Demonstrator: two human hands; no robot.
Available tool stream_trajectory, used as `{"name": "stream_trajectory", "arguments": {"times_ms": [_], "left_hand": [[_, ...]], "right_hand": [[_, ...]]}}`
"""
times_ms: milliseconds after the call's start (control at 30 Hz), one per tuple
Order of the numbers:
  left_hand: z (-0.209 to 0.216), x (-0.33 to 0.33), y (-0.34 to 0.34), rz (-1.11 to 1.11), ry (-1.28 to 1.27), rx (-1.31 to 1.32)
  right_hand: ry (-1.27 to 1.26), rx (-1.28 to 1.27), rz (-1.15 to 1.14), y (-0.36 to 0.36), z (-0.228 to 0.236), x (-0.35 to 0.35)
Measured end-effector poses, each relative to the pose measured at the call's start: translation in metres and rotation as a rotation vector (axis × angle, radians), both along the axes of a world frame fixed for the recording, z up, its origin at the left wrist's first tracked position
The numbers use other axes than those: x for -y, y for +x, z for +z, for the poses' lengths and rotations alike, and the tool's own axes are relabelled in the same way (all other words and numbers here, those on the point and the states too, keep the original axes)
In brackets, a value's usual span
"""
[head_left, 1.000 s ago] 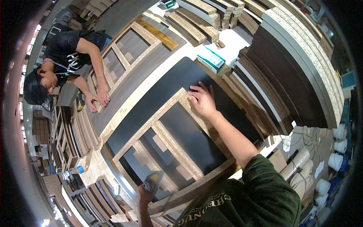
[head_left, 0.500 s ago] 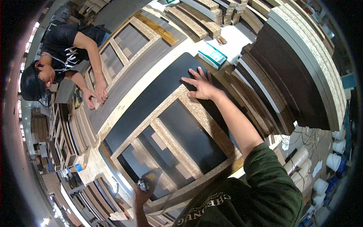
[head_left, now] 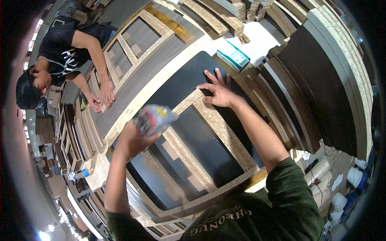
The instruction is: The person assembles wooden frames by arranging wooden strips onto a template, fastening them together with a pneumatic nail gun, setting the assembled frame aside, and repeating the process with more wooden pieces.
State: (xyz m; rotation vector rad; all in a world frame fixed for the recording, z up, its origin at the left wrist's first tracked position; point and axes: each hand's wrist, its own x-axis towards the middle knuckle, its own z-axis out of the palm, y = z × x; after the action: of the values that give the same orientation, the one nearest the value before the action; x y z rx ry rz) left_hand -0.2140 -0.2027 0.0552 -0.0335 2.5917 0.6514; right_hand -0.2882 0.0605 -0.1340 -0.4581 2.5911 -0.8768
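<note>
My left hand (head_left: 134, 140) is closed around a grey power tool (head_left: 156, 119) with red and yellow parts. Motion smears the tool, so its exact kind does not show. It is raised over the left side of a chipboard frame (head_left: 223, 134), which has crossbars and small blocks. That frame lies on a black panel (head_left: 177, 80) with a rounded far corner. My right hand (head_left: 222, 93) rests with fingers spread at the frame's far right corner, its fingertips on the panel and its thumb side by the wood.
Across the bench, a co-worker's hands (head_left: 102, 98) work at another chipboard frame (head_left: 138, 60) on a grey panel. A teal-and-white box (head_left: 233, 55) lies beyond my right hand. Stacked curved boards (head_left: 317, 76) stand at the right, with white buckets (head_left: 355, 176) lower down.
My left hand has risen from the frame's near left part, bringing the power tool up and away from me. My right hand stays at the frame's corner. The view has shifted slightly.
</note>
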Motion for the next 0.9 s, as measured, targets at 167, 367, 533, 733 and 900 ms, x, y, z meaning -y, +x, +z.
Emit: {"name": "stream_trajectory", "arguments": {"times_ms": [167,367,533,733,900], "left_hand": [[-0.053,-0.013,-0.054,-0.191,0.145,-0.070],[-0.076,-0.024,-0.067,-0.081,0.067,0.122],[-0.075,-0.032,-0.065,-0.188,0.019,0.034],[-0.071,-0.039,-0.058,-0.135,-0.022,-0.001],[-0.068,-0.045,-0.059,-0.113,-0.073,0.065]], "right_hand": [[-0.110,-0.019,0.005,-0.001,-0.009,0.001],[-0.138,-0.063,-0.010,0.000,-0.015,-0.001],[-0.143,-0.072,-0.021,-0.001,-0.016,0.000],[-0.131,-0.079,-0.021,0.000,-0.016,0.001],[-0.132,-0.053,-0.015,-0.002,-0.013,-0.001]]}}
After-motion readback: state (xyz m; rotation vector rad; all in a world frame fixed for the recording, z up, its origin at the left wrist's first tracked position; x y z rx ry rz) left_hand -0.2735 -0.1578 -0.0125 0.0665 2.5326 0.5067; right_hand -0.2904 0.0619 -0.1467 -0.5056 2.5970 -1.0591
